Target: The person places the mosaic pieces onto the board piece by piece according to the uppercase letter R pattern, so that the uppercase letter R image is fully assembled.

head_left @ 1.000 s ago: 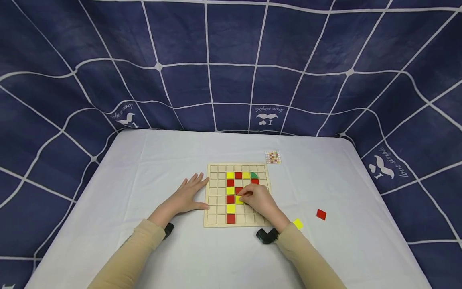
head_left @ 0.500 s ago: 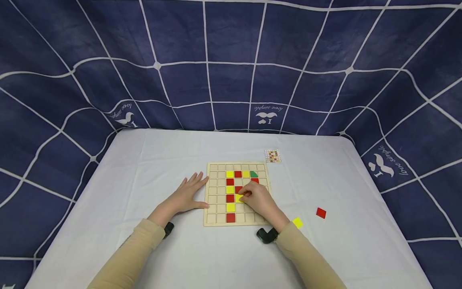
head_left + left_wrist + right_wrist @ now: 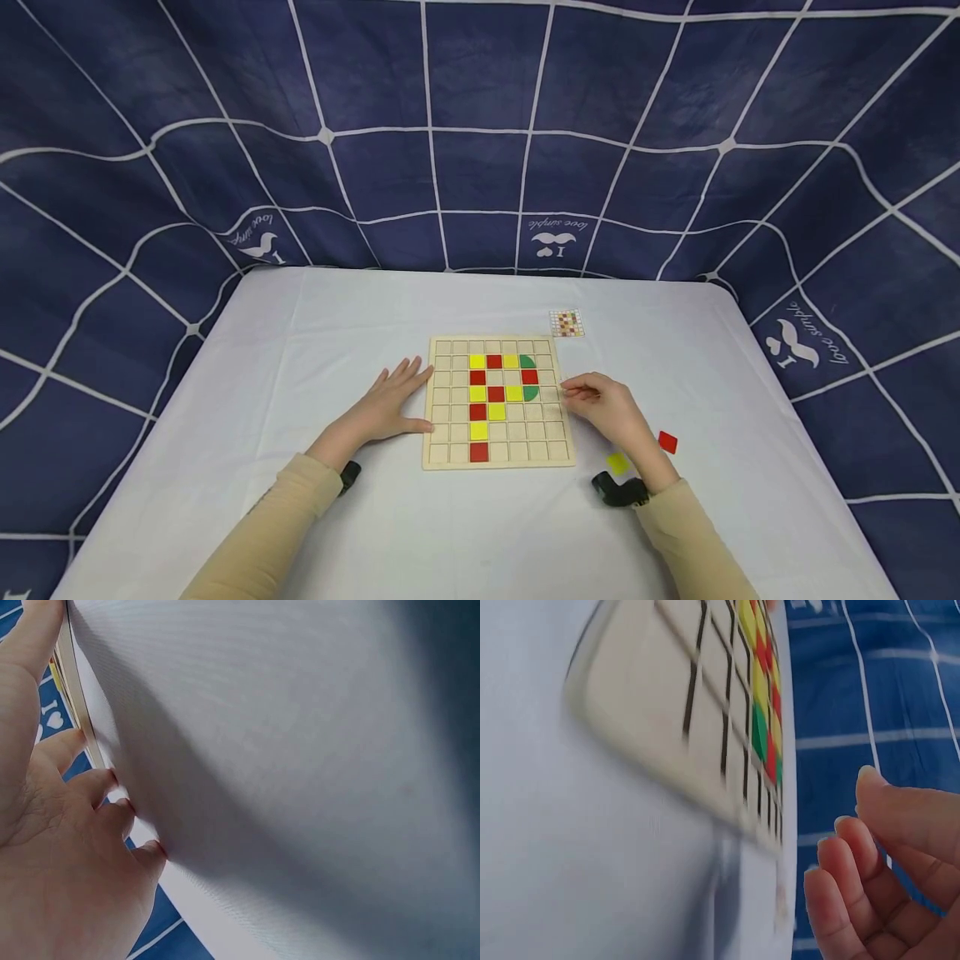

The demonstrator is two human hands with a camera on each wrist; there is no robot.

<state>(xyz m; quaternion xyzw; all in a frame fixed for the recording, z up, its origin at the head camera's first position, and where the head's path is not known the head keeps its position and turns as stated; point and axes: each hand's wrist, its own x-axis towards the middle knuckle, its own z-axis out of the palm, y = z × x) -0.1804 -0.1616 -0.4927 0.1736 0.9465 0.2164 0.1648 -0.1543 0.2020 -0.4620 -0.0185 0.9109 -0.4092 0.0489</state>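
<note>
A wooden grid board [image 3: 517, 433] lies on the white table, with red, yellow and green tiles set in its cells. My left hand [image 3: 386, 408] lies flat on the cloth, fingertips against the board's left edge [image 3: 75, 697]. My right hand [image 3: 600, 404] hovers just off the board's right edge with fingers loosely curled, holding nothing. In the right wrist view its fingers [image 3: 870, 855] hang apart from the board [image 3: 675, 712]. A loose yellow tile [image 3: 617, 463] lies by my right wrist, and a loose red tile [image 3: 667, 442] lies slightly further right.
A small pattern card [image 3: 567, 323] lies beyond the board's far right corner. The white tablecloth [image 3: 300, 333] ends at a dark blue backdrop with white lines. A black wrist camera [image 3: 618, 492] sits on my right forearm.
My right hand has lifted off the middle of the board and moved right, past its edge. A yellow tile stays in the cell it touched. The left hand has not moved.
</note>
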